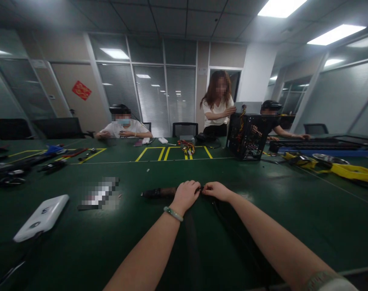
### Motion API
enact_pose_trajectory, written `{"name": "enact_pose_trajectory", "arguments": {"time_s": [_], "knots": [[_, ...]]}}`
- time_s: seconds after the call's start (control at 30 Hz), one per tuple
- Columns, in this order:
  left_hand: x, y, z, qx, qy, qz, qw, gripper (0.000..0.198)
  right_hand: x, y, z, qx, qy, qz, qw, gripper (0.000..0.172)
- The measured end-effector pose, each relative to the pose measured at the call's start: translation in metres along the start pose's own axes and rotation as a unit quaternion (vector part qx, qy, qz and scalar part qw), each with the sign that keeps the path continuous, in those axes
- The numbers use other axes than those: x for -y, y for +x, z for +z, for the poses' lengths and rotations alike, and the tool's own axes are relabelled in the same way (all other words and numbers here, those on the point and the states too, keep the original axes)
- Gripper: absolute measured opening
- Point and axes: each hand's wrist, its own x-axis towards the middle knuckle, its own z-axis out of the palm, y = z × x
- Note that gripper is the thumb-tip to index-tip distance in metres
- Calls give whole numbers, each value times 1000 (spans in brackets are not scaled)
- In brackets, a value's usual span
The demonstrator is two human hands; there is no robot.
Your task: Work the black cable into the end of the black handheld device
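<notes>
My left hand (186,195), with a green bead bracelet at the wrist, is closed over a dark rod-like tool (158,192) that lies on the green table (111,242) and sticks out to the left. My right hand (215,190) is closed in a pinch right beside it, fingertips meeting the left hand's. What the right fingers grip is too small to make out. A dark strap or cable (191,238) runs from the hands toward me between my forearms.
A white flat device (41,218) lies at the left, near a blurred object (100,194). Three people are at the table's far side; one holds a black computer case (246,135). Yellow parts (353,171) lie right, dark tools (17,167) left.
</notes>
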Motion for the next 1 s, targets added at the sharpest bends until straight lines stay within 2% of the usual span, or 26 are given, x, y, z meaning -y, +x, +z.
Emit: {"name": "enact_pose_trajectory", "arguments": {"time_s": [0.3, 0.53, 0.73, 1.0], "knots": [[2, 1, -1, 1, -20, 19, 1000, 13, 6, -10, 10, -61, -19, 23, 998, 25], [1, 2, -1, 17, -17, -1, 1000, 17, 13, -11, 11, -77, -29, 32, 996, 22], [1, 5, 2, 19, -9, -3, 1000, 12, 7, -10, 17, -96, -10, 36, 995, 21], [2, 5, 0, 26, -16, 8, 1000, 14, 9, -10, 17, -89, 16, 45, 995, 20]]}}
